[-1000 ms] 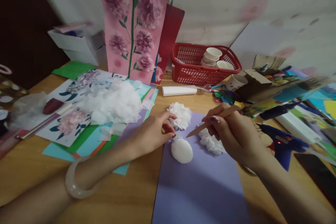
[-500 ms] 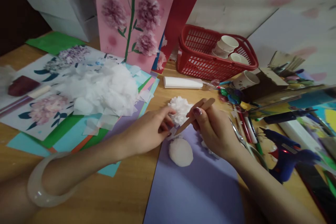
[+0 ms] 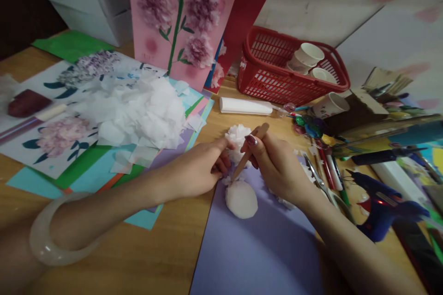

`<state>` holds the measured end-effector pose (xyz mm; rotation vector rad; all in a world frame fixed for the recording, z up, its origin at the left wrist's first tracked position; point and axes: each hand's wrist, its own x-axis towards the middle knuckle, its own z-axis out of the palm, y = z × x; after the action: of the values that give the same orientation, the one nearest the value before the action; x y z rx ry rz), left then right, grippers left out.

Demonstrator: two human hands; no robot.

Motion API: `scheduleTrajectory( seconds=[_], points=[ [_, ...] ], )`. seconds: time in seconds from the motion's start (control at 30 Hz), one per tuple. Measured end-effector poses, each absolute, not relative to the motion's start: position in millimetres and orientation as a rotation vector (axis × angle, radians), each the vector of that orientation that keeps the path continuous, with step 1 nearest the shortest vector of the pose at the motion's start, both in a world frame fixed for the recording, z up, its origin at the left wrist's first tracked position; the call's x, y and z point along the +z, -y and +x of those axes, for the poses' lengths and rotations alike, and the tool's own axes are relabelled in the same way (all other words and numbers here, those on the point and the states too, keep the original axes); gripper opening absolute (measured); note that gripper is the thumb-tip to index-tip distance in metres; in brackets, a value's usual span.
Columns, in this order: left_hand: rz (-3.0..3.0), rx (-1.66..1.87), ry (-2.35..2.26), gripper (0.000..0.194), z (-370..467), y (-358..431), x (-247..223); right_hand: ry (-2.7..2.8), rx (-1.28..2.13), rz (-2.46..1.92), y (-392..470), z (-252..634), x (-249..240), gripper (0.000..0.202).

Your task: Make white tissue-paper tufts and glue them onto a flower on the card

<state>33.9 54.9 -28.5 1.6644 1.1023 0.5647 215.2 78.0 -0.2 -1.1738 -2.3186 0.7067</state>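
My right hand [image 3: 278, 163] is closed around a flat wooden craft stick [image 3: 245, 162], which slants down to the left. The stick's lower tip presses into a small crumpled piece of white tissue paper [image 3: 227, 180]. My left hand [image 3: 202, 166] has its fingers bent, with the fingertips pinching at that same piece. Just below lies a round white disc [image 3: 241, 200], the tissue at its upper edge. A ruffled white paper flower [image 3: 238, 136] sits behind the fingers. Under these is a sheet of purple paper [image 3: 256, 253]. More white ruffles [image 3: 286, 203] are partly hidden below my right hand.
A heap of white tissue squares [image 3: 138, 110] lies left on coloured sheets. A red basket [image 3: 290, 85] with paper cups stands behind, near a white roll [image 3: 245, 106]. Scissors [image 3: 321, 184], pens and a blue glue gun [image 3: 377, 207] with a lit red light are at the right.
The stick has turned steeper, and its tip has pushed into the tissue piece, which is now crumpled where it was flatter before. The whole view has shifted slightly.
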Motion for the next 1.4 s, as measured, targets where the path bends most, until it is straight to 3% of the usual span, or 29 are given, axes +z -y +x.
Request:
scheduleTrajectory(
  seconds=[0.4, 0.8, 1.03, 1.4],
  points=[
    [1.772, 0.447, -1.127, 0.024, 23, -58, -30, 2.538, 0.823, -1.266, -96, 190, 5, 0.032],
    [1.739, 0.514, -1.092, 0.031, 25, -60, -29, 2.485, 0.873, -1.247, -103, 193, 4, 0.036],
    [1.658, 0.567, -0.971, 0.047, 23, -59, -30, 2.395, 0.847, -1.209, -105, 193, 11, 0.038],
    [1.768, 0.47, -1.147, 0.025, 24, -61, -30, 2.579, 0.82, -1.233, -100, 190, 8, 0.032]
  ],
)
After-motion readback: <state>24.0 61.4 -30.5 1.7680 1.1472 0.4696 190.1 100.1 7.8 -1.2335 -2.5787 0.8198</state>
